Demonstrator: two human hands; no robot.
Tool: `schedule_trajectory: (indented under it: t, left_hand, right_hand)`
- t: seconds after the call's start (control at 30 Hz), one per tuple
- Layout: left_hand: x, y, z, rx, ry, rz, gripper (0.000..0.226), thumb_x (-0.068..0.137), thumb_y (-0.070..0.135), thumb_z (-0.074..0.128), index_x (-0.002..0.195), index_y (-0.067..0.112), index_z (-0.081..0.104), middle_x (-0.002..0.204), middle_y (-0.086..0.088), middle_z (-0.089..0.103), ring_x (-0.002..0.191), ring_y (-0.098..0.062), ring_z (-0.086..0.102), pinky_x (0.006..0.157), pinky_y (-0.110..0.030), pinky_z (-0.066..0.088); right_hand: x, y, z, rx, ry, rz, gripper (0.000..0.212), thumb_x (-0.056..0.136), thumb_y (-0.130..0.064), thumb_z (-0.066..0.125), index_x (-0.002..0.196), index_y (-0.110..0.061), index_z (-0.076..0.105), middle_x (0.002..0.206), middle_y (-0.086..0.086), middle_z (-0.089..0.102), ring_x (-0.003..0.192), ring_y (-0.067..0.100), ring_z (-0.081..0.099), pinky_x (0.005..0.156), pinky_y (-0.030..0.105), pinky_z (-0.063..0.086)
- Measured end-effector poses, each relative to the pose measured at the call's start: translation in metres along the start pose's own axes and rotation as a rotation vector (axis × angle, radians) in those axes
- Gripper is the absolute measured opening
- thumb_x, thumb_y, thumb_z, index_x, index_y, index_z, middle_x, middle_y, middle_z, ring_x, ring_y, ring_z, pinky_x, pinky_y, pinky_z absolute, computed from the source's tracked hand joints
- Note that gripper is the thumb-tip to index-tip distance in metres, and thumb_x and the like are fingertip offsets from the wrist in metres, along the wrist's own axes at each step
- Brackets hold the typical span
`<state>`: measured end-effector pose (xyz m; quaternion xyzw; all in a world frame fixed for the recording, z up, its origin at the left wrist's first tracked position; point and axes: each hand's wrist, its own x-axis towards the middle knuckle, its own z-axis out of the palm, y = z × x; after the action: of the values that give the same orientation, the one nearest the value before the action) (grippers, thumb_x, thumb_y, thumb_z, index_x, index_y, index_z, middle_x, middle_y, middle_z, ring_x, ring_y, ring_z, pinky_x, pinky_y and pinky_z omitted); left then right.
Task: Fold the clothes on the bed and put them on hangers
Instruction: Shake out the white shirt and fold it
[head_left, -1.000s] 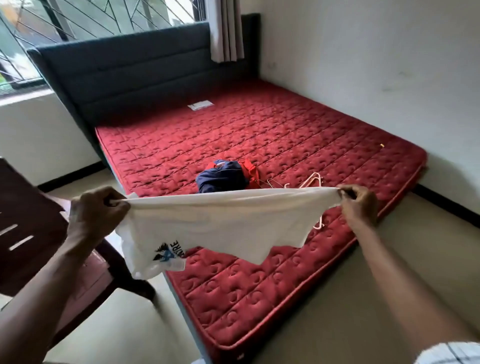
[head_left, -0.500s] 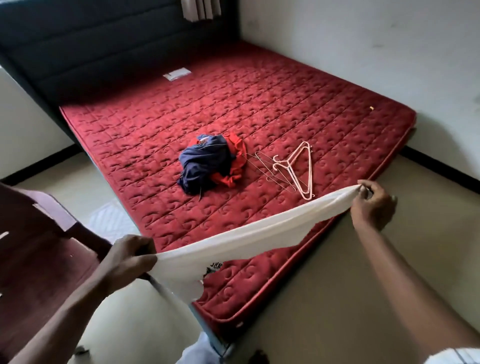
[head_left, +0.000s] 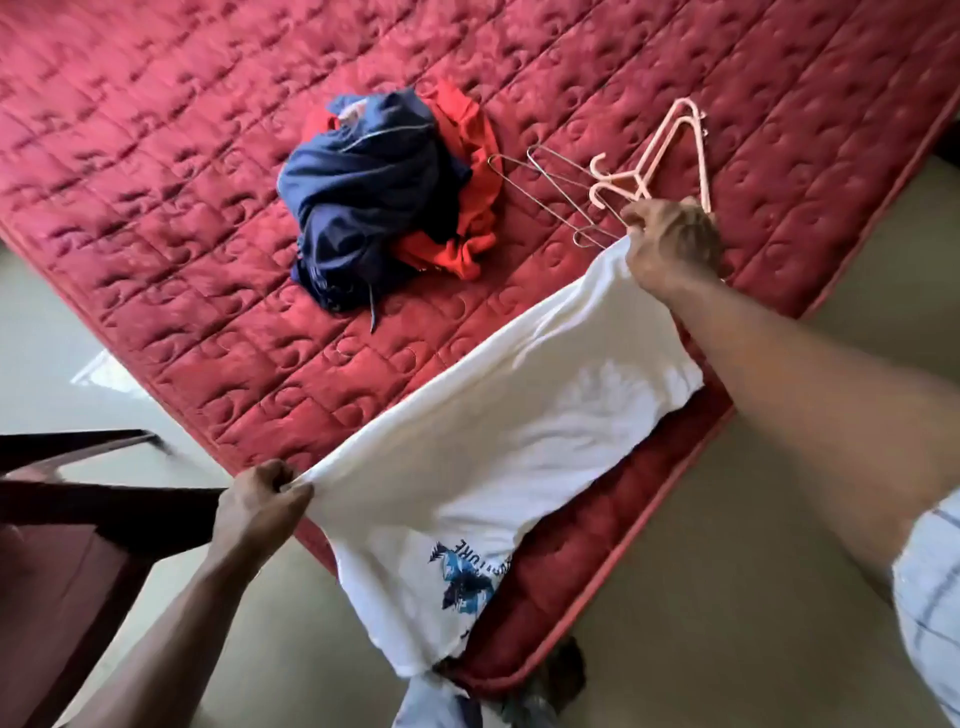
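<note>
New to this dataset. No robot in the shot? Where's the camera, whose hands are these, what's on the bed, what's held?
There is no robot here: a person does the task bare-handed. The single picture comes from a wide-angle camera worn on the person's head, looking forward and down, so both arms reach in from the bottom edge.

The left hand and the right hand each pinch one end of a white T-shirt, which has a blue print. It is stretched between them over the near corner of the red quilted mattress.

A crumpled navy garment lies on the mattress, bunched with a red garment. Beside them lie thin wire hangers and pink plastic hangers, with nothing on them yet. Dark wooden furniture stands at the left.
</note>
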<state>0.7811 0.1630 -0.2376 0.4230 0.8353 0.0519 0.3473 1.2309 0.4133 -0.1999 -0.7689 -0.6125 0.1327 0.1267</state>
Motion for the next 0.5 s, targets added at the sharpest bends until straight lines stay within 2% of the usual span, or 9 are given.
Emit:
schedule_trajectory:
  t: [0.07, 0.13, 0.17, 0.23, 0.3, 0.33, 0.4, 0.43, 0.5]
  left_hand:
    - [0.036, -0.008, 0.026, 0.046, 0.025, -0.056, 0.033, 0.063, 0.043, 0.049, 0.073, 0.017, 0.066, 0.061, -0.004, 0.067, 0.067, -0.033, 0.069, 0.062, -0.039, 0.053]
    - [0.054, -0.008, 0.046, 0.152, 0.044, -0.104, 0.033, 0.067, 0.041, 0.048, 0.083, 0.021, 0.069, 0.076, -0.008, 0.071, 0.079, -0.035, 0.069, 0.075, -0.045, 0.058]
    - [0.059, -0.007, 0.057, 0.239, 0.089, -0.092, 0.030, 0.070, 0.037, 0.052, 0.090, 0.022, 0.068, 0.088, -0.012, 0.070, 0.088, -0.038, 0.067, 0.083, -0.049, 0.056]
    - [0.059, 0.003, 0.076, 0.384, 0.242, 0.043, 0.034, 0.074, 0.030, 0.058, 0.106, 0.021, 0.064, 0.107, -0.016, 0.061, 0.105, -0.041, 0.056, 0.096, -0.053, 0.043]
    - [0.053, 0.027, 0.091, 0.365, 0.365, 0.293, 0.041, 0.075, 0.027, 0.060, 0.115, 0.021, 0.060, 0.114, -0.014, 0.055, 0.111, -0.039, 0.051, 0.098, -0.051, 0.035]
    - [0.050, 0.041, 0.099, 0.319, 0.365, 0.435, 0.039, 0.077, 0.024, 0.062, 0.116, 0.021, 0.061, 0.113, -0.011, 0.055, 0.111, -0.038, 0.051, 0.096, -0.050, 0.036]
    - [0.050, 0.069, 0.116, 0.210, 0.288, 0.631, 0.031, 0.084, 0.022, 0.065, 0.115, 0.022, 0.063, 0.109, -0.005, 0.058, 0.106, -0.033, 0.055, 0.089, -0.048, 0.042]
    - [0.054, 0.083, 0.125, 0.162, 0.249, 0.660, 0.029, 0.087, 0.025, 0.064, 0.116, 0.023, 0.062, 0.109, -0.002, 0.060, 0.105, -0.031, 0.056, 0.087, -0.047, 0.044]
    - [0.065, 0.109, 0.139, 0.095, 0.199, 0.625, 0.030, 0.092, 0.033, 0.063, 0.121, 0.025, 0.060, 0.112, 0.000, 0.062, 0.106, -0.027, 0.057, 0.088, -0.047, 0.045]
  right_hand:
    - [0.003, -0.008, 0.047, 0.159, 0.049, 0.135, 0.041, 0.088, -0.035, 0.056, 0.127, -0.028, 0.065, 0.121, 0.006, 0.071, 0.117, 0.030, 0.061, 0.104, 0.041, 0.047]
    - [-0.029, -0.010, 0.084, 0.408, 0.098, 0.334, 0.042, 0.087, -0.037, 0.060, 0.127, -0.025, 0.063, 0.120, 0.004, 0.069, 0.112, 0.026, 0.064, 0.096, 0.034, 0.049]
    - [-0.057, -0.008, 0.100, 0.486, 0.108, 0.427, 0.042, 0.088, -0.035, 0.062, 0.128, -0.022, 0.061, 0.120, 0.005, 0.068, 0.110, 0.024, 0.063, 0.094, 0.032, 0.048]
    - [-0.128, 0.005, 0.131, 0.553, 0.118, 0.627, 0.044, 0.088, -0.032, 0.067, 0.128, -0.018, 0.057, 0.122, 0.009, 0.063, 0.109, 0.025, 0.061, 0.096, 0.035, 0.047]
    - [-0.202, 0.017, 0.153, 0.502, 0.125, 0.862, 0.053, 0.081, -0.039, 0.068, 0.127, -0.015, 0.056, 0.122, 0.012, 0.062, 0.111, 0.030, 0.062, 0.099, 0.042, 0.049]
    - [-0.230, 0.021, 0.162, 0.476, 0.149, 0.969, 0.057, 0.077, -0.043, 0.068, 0.125, -0.014, 0.056, 0.120, 0.013, 0.064, 0.111, 0.032, 0.063, 0.098, 0.044, 0.050]
    - [-0.262, 0.019, 0.170, 0.517, 0.238, 1.155, 0.053, 0.078, -0.038, 0.072, 0.123, -0.012, 0.057, 0.115, 0.015, 0.068, 0.106, 0.033, 0.066, 0.095, 0.043, 0.052]
    - [-0.269, 0.016, 0.174, 0.550, 0.249, 1.215, 0.049, 0.081, -0.035, 0.075, 0.122, -0.012, 0.059, 0.111, 0.014, 0.070, 0.101, 0.032, 0.068, 0.092, 0.041, 0.054]
    - [-0.277, 0.009, 0.179, 0.622, 0.127, 1.231, 0.047, 0.083, -0.045, 0.076, 0.118, -0.015, 0.064, 0.100, 0.006, 0.074, 0.091, 0.029, 0.069, 0.085, 0.038, 0.054]
